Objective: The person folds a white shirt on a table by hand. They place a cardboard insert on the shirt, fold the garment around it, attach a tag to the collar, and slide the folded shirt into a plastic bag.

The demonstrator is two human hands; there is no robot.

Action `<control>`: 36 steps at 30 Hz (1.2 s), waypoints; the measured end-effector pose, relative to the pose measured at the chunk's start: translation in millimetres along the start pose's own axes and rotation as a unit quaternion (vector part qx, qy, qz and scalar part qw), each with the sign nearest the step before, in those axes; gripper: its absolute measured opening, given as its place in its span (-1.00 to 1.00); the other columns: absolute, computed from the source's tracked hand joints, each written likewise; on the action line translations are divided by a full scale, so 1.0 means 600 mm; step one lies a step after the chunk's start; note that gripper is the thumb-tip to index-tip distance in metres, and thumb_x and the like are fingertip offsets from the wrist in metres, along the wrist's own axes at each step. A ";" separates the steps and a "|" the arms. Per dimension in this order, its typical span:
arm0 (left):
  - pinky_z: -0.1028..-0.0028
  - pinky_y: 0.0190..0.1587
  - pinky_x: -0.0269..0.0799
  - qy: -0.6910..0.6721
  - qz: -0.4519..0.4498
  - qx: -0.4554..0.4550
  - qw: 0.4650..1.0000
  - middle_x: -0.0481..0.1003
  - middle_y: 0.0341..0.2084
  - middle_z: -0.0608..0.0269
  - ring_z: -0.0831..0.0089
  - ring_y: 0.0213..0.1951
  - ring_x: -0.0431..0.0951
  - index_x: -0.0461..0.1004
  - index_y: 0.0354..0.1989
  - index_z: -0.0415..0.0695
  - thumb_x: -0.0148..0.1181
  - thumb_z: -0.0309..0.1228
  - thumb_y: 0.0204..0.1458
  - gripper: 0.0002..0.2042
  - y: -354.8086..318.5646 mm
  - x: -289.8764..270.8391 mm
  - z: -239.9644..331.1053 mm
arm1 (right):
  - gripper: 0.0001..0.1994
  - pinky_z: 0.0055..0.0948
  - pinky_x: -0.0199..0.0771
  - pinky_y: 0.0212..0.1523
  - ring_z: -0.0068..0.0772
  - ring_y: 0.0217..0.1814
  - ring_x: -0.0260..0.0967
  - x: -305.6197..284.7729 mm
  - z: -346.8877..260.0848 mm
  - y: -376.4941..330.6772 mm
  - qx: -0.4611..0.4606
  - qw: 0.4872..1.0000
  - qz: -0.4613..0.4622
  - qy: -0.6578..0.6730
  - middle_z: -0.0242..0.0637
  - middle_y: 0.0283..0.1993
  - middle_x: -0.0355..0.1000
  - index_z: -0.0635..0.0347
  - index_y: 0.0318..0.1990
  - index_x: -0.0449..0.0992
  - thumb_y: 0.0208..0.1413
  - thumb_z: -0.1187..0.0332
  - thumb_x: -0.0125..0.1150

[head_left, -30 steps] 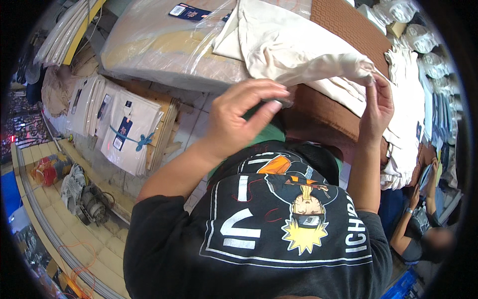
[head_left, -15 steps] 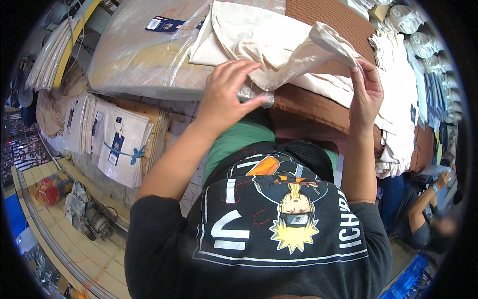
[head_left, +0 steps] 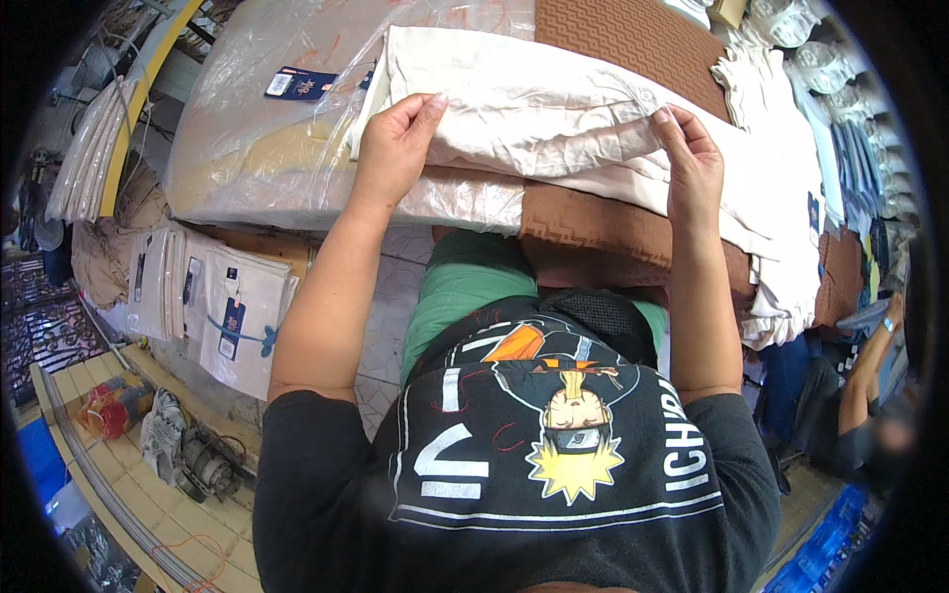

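A cream garment (head_left: 534, 109), which looks like a pair of trousers, lies lengthwise across the padded surface. Its upper layer is drawn out between my two hands, with loose wrinkles in the middle. My left hand (head_left: 398, 148) pinches the near edge of this layer between thumb and fingers. At the layer's right end, my right hand (head_left: 692, 163) grips the corner between thumb and fingertips. Below it, another cream layer continues to the right. A navy hang tag (head_left: 301, 84) rests on the plastic film left of the garment.
Clear plastic film (head_left: 232, 119) covers the surface's left side; brown patterned cloth (head_left: 633, 44) covers the right. Several cream garments (head_left: 776, 128) are piled at right. Bagged, tagged garments (head_left: 227, 326) stand lower left, near a motor (head_left: 208, 465). A co-worker's arm (head_left: 870, 361) shows far right.
My left hand has gone from open to pinching the cloth and moved left. The raised, bunched cloth is now lowered and stretched flatter. My right hand has shifted slightly left, still gripping.
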State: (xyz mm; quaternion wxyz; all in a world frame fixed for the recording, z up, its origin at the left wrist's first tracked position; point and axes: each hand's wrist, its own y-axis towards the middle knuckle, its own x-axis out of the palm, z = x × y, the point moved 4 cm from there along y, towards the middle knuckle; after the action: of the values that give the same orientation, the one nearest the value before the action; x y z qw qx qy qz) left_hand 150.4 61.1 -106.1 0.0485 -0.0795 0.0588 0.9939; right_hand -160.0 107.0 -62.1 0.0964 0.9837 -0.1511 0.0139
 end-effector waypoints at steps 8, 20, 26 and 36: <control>0.64 -0.16 0.33 -0.089 -0.063 -0.059 0.992 0.54 -0.29 0.33 0.64 -0.25 0.45 0.51 -0.14 -0.30 0.21 -0.34 0.07 -0.72 -0.001 0.010 0.009 | -0.81 -0.66 0.32 -0.11 -0.63 -0.21 0.36 -0.008 0.015 0.012 0.031 0.999 0.013 -0.013 -0.37 -0.25 0.47 0.31 -0.17 0.50 0.08 0.43 0.22; 0.54 -0.15 0.40 0.218 0.077 0.183 0.955 0.55 -0.33 0.25 0.49 -0.25 0.52 0.57 -0.28 -0.17 0.13 -0.67 -0.14 -0.77 -0.040 -0.024 0.042 | -0.89 -0.52 0.30 0.00 -0.53 -0.08 0.32 -0.047 -0.003 0.004 -0.170 0.971 -0.100 -0.138 -0.30 -0.14 0.46 0.26 -0.30 0.50 0.05 0.63 0.10; 0.49 -0.05 0.40 0.217 0.044 0.171 0.960 0.53 -0.28 0.23 0.42 -0.14 0.51 0.58 -0.31 -0.14 0.02 -0.76 -0.25 -0.66 -0.066 -0.020 0.018 | -0.88 -0.47 0.32 0.03 -0.48 0.01 0.34 -0.037 0.004 -0.023 -0.171 0.946 -0.120 -0.249 -0.31 -0.11 0.48 0.22 -0.34 0.50 0.00 0.63 0.09; 0.64 -0.20 0.36 0.106 0.056 0.052 0.991 0.52 -0.39 0.40 0.67 -0.32 0.44 0.51 -0.14 -0.29 0.13 -0.43 0.12 -0.78 -0.033 -0.040 -0.029 | -0.85 -0.60 0.39 -0.23 -0.60 -0.32 0.38 -0.048 0.016 -0.012 -0.011 0.983 -0.078 -0.168 -0.39 -0.38 0.47 0.23 -0.20 0.55 0.08 0.48 0.13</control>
State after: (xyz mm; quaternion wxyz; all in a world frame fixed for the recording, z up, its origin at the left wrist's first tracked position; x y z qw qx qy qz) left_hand 178.8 76.3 -121.2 -0.0098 -0.1782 0.1199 0.9766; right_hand -185.2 120.5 -74.5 0.0812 0.9797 -0.0883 -0.1609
